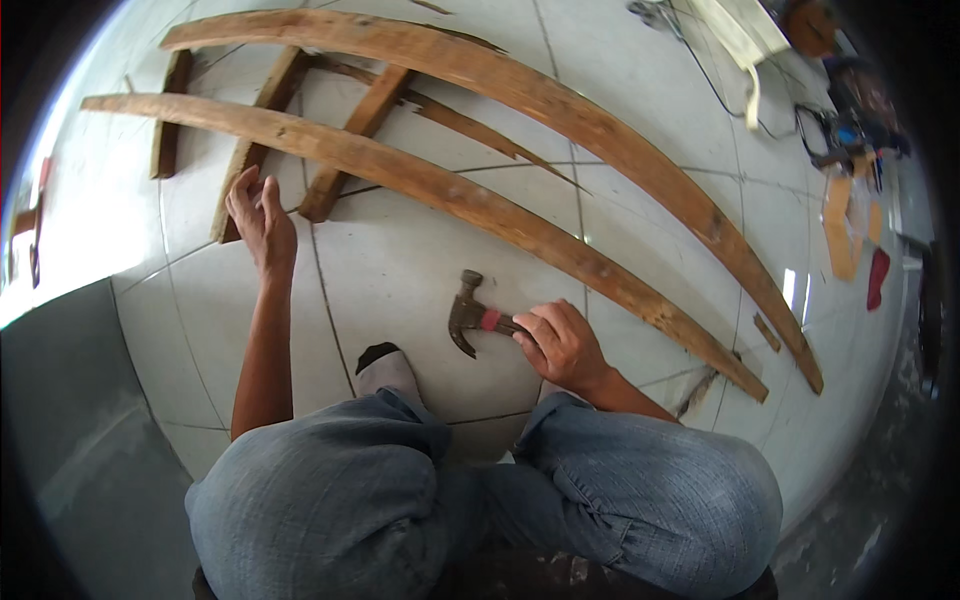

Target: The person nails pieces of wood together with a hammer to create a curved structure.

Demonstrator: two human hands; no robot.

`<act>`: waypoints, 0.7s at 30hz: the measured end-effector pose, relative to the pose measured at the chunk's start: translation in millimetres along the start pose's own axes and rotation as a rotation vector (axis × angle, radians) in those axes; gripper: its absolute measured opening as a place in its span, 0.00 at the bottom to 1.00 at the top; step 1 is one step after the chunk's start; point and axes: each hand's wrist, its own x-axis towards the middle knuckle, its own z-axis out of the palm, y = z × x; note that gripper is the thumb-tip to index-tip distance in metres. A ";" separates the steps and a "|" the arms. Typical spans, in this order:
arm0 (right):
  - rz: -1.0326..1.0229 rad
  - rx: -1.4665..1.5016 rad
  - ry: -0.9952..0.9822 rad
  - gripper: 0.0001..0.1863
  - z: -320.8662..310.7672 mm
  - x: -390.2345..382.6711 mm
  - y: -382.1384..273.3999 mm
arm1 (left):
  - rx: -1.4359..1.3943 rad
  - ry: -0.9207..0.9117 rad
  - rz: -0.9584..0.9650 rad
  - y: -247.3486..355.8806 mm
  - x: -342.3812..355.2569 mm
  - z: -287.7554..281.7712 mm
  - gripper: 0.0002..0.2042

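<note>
Here, the white tiled floor (400, 270) takes up most of the view, with a grey surface (80, 420) along its left side. Across the tiles lie two long wooden planks: the far plank (560, 105) sweeps from upper left down to the right, and the near plank (450, 195) runs roughly alongside it, closer to the person. Under them sit several shorter cross pieces (360, 125), set at an angle, with a thin splintered strip (470, 125) between the two planks. A short dark block (168, 125) lies apart at the left end.

The person sits low, both knees in blue-grey jeans (400, 500) filling the bottom of the view, with a socked foot (385, 370) poking out on the tiles between them.

The left hand (262, 215) reaches forward, fingers loosely curled and resting at the end of one cross piece (245, 185), just below the near plank; it touches the wood rather than clutching it. The right hand (560, 345) is clenched around the handle of a claw hammer (475, 318), whose dark head lies on the floor just in front of the knees, short of the near plank, claw toward the person.

Farther off at upper right lie a tangle of cables (720, 95) and some small tools (850, 140), too small to make out.
</note>
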 end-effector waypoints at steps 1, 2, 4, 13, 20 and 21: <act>-0.026 0.007 0.052 0.13 -7.6 4.9 -2.3 | 0.030 -0.025 -0.030 -5.4 -3.8 -5.4 0.17; -0.067 0.018 0.106 0.13 -11.5 12.4 -4.3 | 0.039 -0.019 -0.024 -15.2 -7.2 -3.4 0.17; 0.057 -0.066 0.189 0.12 -25.3 12.2 -3.5 | 0.041 -0.030 -0.008 -36.4 -15.8 2.8 0.16; 0.231 -0.347 -0.016 0.41 -53.1 13.9 31.3 | -0.044 0.088 -0.143 -42.8 -35.4 9.3 0.11; 0.371 -0.446 -0.121 0.47 -34.6 -2.3 65.8 | -0.286 0.001 -0.333 -37.9 -28.2 8.6 0.14; 0.366 -0.445 -0.124 0.47 -35.7 -0.4 64.2 | -0.376 -0.079 -0.417 -28.5 -21.0 5.1 0.15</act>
